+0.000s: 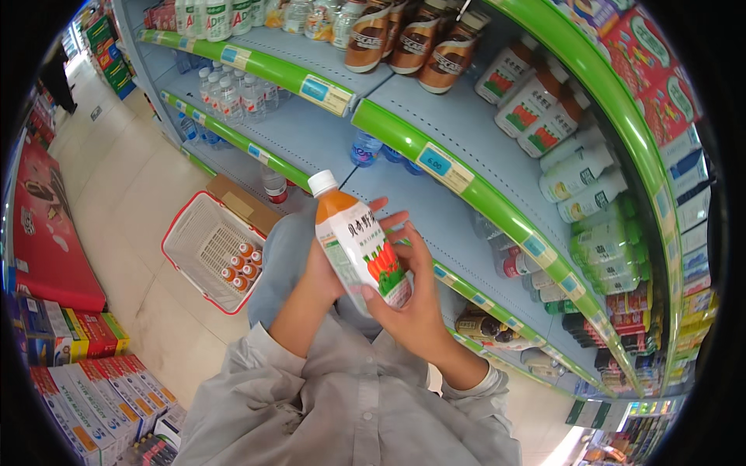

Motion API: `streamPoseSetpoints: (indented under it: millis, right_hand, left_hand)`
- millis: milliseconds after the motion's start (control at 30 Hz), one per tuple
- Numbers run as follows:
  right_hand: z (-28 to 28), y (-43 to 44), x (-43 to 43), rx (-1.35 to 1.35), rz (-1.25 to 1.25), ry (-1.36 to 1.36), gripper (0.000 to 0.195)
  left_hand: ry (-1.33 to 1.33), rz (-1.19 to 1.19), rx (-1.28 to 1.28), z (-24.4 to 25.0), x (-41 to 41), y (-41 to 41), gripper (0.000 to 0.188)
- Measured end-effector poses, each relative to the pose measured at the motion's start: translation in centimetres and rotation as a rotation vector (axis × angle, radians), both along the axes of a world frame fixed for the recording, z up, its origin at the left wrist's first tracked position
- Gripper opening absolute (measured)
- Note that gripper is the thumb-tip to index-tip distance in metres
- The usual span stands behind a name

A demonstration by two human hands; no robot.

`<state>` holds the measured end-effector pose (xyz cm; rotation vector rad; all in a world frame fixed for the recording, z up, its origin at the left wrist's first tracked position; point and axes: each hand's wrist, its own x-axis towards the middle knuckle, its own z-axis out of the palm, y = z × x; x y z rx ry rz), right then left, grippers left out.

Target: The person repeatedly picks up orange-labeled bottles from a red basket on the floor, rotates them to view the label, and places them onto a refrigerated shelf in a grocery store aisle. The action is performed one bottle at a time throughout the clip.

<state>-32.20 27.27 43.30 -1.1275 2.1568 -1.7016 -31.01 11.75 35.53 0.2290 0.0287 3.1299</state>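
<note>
A plastic bottle of orange vegetable juice [362,250] is held up in front of my chest, tilted, with its white cap towards the upper left. Its white label bears writing and a picture of red carrots. My left hand [324,271] supports it from behind and the left side; much of that hand is hidden by the bottle. Around the lower right side curls my right hand [415,291], its thumb on the front near the base. Matching bottles [527,110] stand on the upper shelf at the right.
A white shopping basket [192,233] with a red rim, holding several orange-juice bottles [242,265], stands on the floor beside a cardboard box [242,201]. Green-edged shelves [408,140] carry coffee bottles [408,43] and water bottles [224,96]. Milk cartons [87,402] are stacked lower left.
</note>
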Motion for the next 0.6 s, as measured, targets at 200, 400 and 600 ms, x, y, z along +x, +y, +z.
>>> streamPoseSetpoints:
  millis: [200, 400, 600]
  right_hand:
    - [0.9, -0.6, 0.1, 0.307, -0.107, 0.706, 0.063]
    - [1.5, -0.6, -1.1, 0.126, -0.012, 0.477, 0.046]
    - [1.5, -0.1, -1.4, 0.059, 0.016, 0.088, 0.043]
  left_hand:
    - [0.117, 0.05, 0.174, -0.1, 2.5, 2.2, 0.069]
    - [-0.138, 0.233, -0.466, 0.5, 6.1, 0.0, 0.072]
    - [-0.13, 0.458, -1.059, 4.4, 7.8, -0.3, 0.105]
